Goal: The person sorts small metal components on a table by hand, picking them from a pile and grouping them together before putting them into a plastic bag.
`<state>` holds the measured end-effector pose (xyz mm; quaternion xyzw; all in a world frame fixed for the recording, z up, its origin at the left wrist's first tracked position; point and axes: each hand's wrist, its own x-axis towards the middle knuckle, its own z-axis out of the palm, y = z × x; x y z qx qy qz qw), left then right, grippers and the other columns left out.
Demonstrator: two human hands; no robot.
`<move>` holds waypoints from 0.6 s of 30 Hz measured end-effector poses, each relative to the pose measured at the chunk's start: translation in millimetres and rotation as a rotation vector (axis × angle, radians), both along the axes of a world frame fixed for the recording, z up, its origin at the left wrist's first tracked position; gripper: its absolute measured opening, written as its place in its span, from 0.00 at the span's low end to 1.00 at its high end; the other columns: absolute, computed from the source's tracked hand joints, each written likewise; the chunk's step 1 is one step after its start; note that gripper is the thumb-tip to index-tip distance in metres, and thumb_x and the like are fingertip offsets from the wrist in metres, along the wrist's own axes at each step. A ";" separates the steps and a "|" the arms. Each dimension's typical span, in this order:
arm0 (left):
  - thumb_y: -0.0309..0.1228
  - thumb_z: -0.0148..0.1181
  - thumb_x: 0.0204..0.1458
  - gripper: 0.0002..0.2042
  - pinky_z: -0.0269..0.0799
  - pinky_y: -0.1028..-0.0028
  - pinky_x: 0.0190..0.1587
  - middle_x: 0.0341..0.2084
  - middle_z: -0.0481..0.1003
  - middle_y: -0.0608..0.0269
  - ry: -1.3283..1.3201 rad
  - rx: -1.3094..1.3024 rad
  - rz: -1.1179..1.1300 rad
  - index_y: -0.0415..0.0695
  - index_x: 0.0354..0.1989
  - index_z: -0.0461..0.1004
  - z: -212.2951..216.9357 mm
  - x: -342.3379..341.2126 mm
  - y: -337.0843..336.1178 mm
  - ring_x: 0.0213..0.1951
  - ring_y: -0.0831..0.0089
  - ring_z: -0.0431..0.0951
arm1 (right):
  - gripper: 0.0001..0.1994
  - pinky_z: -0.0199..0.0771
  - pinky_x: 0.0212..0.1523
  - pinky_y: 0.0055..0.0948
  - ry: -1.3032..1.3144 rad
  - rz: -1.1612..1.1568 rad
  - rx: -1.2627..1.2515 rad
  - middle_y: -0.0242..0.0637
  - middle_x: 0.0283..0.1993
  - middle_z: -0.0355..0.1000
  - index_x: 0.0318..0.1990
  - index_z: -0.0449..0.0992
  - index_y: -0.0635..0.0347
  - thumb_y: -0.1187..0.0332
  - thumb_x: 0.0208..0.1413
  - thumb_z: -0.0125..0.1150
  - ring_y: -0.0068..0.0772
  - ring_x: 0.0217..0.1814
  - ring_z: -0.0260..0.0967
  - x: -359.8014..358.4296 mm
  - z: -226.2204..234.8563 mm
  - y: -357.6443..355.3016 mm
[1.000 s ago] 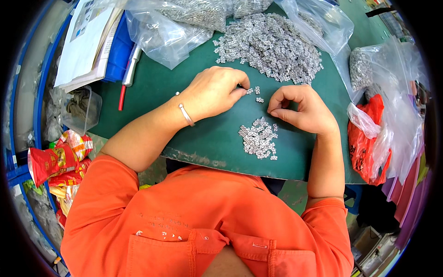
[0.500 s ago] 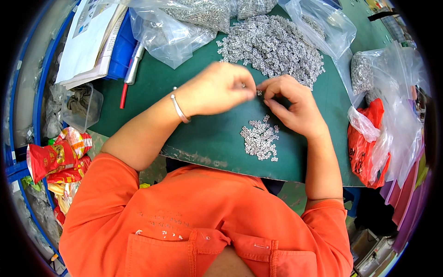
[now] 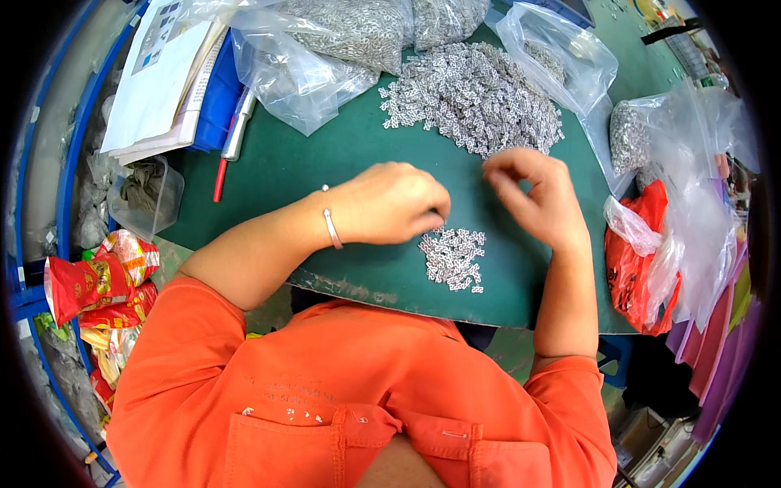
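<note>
My left hand (image 3: 390, 203), a bangle (image 3: 332, 229) on its wrist, hovers at the upper left edge of a small heap of flat S-shaped metal pieces (image 3: 453, 259). Its fingers are curled together and the tips point down at the heap; whatever they pinch is hidden. My right hand (image 3: 538, 198) is by the near edge of a large mound of the same silvery pieces (image 3: 480, 93). Its thumb and bent index finger stand apart, slightly blurred, with nothing visible between them. Both piles lie on a green table (image 3: 358, 272).
Clear plastic bags of metal pieces (image 3: 350, 37) lie behind the mound. Papers (image 3: 159, 89) rest on a blue bin (image 3: 218, 89) at the left, beside a red-tipped tool (image 3: 234, 138). A red plastic bag (image 3: 639, 260) hangs at the table's right edge. Snack packets (image 3: 98, 281) sit lower left.
My left hand has come down toward me, from near the mound to the small heap. My right hand has shifted slightly right and nearer to me, away from the left hand.
</note>
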<state>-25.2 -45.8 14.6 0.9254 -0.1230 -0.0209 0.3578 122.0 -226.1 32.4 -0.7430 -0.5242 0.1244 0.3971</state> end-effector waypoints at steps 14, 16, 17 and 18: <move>0.27 0.58 0.49 0.06 0.63 0.70 0.23 0.15 0.69 0.58 -0.111 -0.093 0.435 0.41 0.36 0.75 -2.6 9.4 12.0 0.17 0.69 0.67 | 0.11 0.73 0.41 0.32 -0.043 -0.060 0.086 0.44 0.37 0.73 0.39 0.74 0.65 0.83 0.48 0.51 0.44 0.41 0.73 -7.9 -11.8 10.6; 0.27 0.57 0.49 0.07 0.66 0.70 0.25 0.18 0.71 0.58 -0.135 -0.093 0.405 0.42 0.37 0.75 -3.7 9.4 8.7 0.19 0.68 0.71 | 0.09 0.73 0.39 0.31 0.026 -0.173 0.057 0.43 0.34 0.74 0.38 0.74 0.65 0.81 0.48 0.56 0.41 0.38 0.74 -1.0 -9.2 7.7; 0.27 0.57 0.50 0.08 0.68 0.70 0.26 0.20 0.73 0.58 -0.147 -0.093 0.389 0.43 0.38 0.75 -4.8 9.9 6.8 0.21 0.67 0.72 | 0.08 0.73 0.39 0.31 0.120 -0.227 0.006 0.43 0.33 0.74 0.37 0.74 0.65 0.80 0.47 0.58 0.40 0.37 0.74 0.2 -7.9 6.1; 0.27 0.58 0.50 0.08 0.69 0.69 0.28 0.22 0.74 0.58 -0.212 -0.069 0.376 0.43 0.38 0.75 -10.2 11.2 4.6 0.23 0.65 0.74 | 0.08 0.73 0.38 0.31 0.133 -0.210 -0.019 0.43 0.33 0.74 0.37 0.74 0.65 0.80 0.47 0.59 0.39 0.36 0.74 -1.6 -7.2 6.6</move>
